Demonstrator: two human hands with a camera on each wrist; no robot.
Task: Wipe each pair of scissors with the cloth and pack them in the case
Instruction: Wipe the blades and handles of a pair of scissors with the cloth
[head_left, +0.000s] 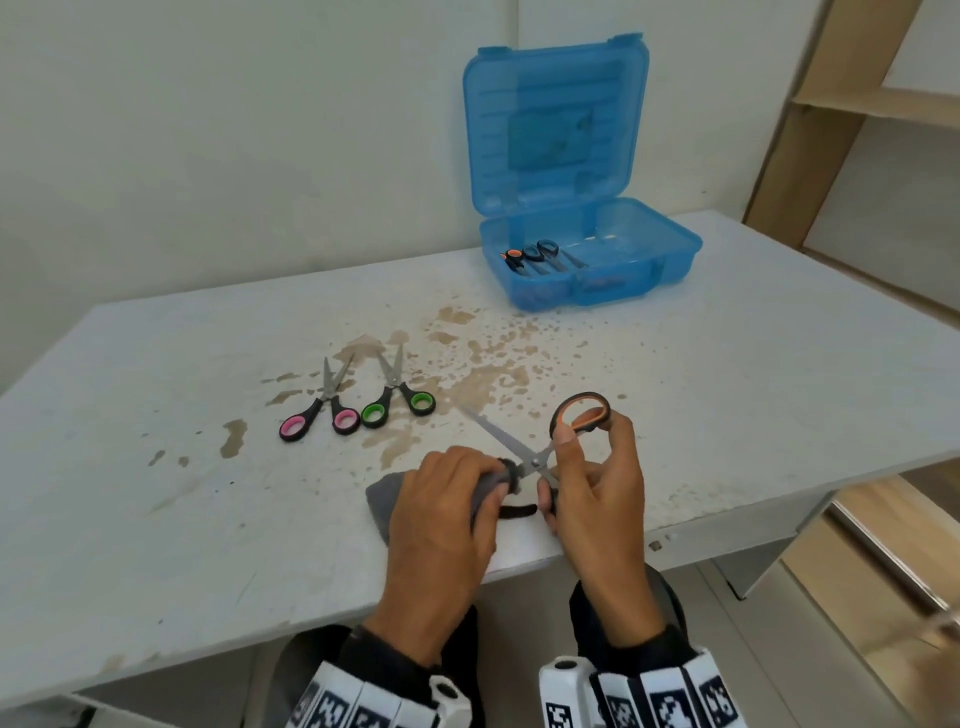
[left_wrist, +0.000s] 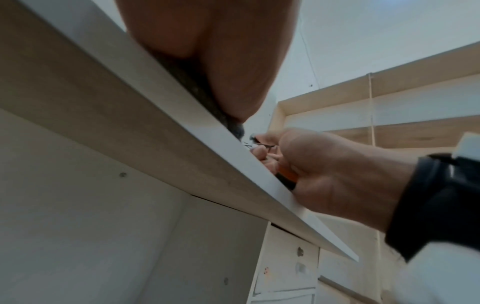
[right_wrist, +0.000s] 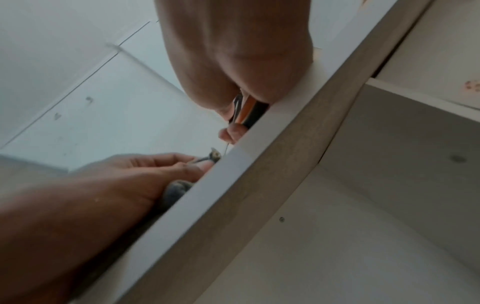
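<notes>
Near the table's front edge my right hand (head_left: 582, 467) grips the orange-handled scissors (head_left: 524, 457) by the handles, blades spread and pointing far-left. My left hand (head_left: 457, 493) holds the grey cloth (head_left: 384, 499) bunched round one blade near the pivot. Pink-handled scissors (head_left: 322, 410) and green-handled scissors (head_left: 397, 397) lie on the table to the far left. The blue case (head_left: 623, 275) stands open at the back with several scissors (head_left: 537, 254) inside. The wrist views look up from under the table edge at my right hand (left_wrist: 324, 170) and my left hand (right_wrist: 145, 174) with the cloth (right_wrist: 174, 194).
The white table (head_left: 779, 389) bears brown stains (head_left: 483, 379) in its middle. A wall runs behind it. Wooden shelving (head_left: 857, 104) stands at the right, beyond the table's right edge.
</notes>
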